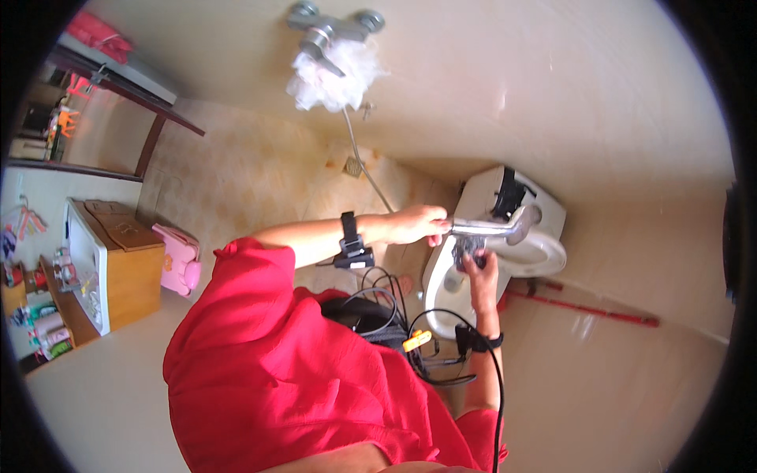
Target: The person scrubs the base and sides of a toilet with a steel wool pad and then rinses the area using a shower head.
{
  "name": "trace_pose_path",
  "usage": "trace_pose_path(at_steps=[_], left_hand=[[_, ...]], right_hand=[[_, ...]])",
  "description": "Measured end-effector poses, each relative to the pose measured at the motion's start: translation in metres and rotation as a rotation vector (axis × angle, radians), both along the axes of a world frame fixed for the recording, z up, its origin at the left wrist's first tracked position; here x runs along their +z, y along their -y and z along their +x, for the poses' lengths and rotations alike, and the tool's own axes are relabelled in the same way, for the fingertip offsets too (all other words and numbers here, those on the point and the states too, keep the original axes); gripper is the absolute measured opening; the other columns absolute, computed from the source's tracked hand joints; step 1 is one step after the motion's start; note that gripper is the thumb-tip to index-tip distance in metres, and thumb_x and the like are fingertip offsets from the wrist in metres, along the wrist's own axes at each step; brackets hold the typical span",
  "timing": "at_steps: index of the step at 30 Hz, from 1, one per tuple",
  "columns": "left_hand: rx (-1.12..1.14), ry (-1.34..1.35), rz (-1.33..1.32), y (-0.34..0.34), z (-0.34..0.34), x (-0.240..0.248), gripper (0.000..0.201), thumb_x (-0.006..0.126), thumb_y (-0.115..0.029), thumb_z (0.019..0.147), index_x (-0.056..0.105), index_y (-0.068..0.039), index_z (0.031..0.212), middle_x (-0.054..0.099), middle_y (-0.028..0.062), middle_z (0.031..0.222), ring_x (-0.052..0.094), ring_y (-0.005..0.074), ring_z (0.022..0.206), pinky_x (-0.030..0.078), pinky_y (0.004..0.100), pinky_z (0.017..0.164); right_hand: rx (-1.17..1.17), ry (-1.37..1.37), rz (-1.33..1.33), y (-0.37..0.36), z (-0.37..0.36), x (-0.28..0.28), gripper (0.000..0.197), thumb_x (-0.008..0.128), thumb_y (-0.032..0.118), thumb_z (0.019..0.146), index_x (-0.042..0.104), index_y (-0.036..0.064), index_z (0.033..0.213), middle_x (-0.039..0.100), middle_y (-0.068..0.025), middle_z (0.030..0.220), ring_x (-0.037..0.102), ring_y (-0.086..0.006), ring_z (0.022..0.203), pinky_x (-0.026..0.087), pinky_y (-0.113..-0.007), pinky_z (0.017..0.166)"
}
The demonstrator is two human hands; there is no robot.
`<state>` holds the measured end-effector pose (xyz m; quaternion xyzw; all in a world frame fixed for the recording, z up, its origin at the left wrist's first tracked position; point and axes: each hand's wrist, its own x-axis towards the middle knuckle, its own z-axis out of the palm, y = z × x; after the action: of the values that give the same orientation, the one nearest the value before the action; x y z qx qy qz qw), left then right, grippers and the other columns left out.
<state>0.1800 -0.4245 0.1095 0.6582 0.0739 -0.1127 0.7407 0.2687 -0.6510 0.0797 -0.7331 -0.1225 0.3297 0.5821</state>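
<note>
My left hand [416, 225] is closed round the handle of a silver shower head [481, 228]. Its head end reaches right, over the white toilet [438, 293]. Just below the shower head, my right hand [482, 273] grips a dark grey, crinkled scrubber [468, 251], which looks like a steel wool pad. The scrubber is over the toilet, partly covered by my fingers. Whether it touches the toilet or the shower head, I cannot tell. A hose [356, 148] runs down from the wall faucet [323, 35] toward my left hand.
A white mesh bath puff [337, 75] hangs from the faucet. Black cables [430, 370] loop in front of my body. A red pole [583, 307] lies right of the toilet. At left stand a pink plastic item [180, 262], a washbasin cabinet [134, 285] and a doorway.
</note>
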Motion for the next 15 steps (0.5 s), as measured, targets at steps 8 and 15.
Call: trace_pose_path(at_steps=[8,15], left_hand=[[0.369,0.057,-0.195,-0.073,-0.059,0.121,0.022,0.046,-0.027,0.092,0.056,-0.007,0.090,0.040,-0.0064,0.068,0.031,0.0036,0.059,0.028,0.0184,0.054],[0.683,0.295,0.173,-0.119,-0.105,0.182,0.029,0.060,-0.034,0.083,0.059,-0.009,0.098,0.052,-0.0085,0.078,0.034,0.0002,0.061,0.027,0.0155,0.052]], right_hand=[[-0.169,-0.107,0.040,0.040,-0.020,0.015,0.019,0.059,0.009,0.083,0.041,0.0052,0.090,0.055,-0.0102,0.088,0.059,-0.0169,0.071,0.052,-0.029,0.057],[-0.178,-0.153,0.089,0.050,-0.053,0.037,0.019,0.057,0.020,0.086,0.043,0.0075,0.084,0.054,-0.0044,0.081,0.055,-0.0119,0.068,0.050,-0.028,0.053]])
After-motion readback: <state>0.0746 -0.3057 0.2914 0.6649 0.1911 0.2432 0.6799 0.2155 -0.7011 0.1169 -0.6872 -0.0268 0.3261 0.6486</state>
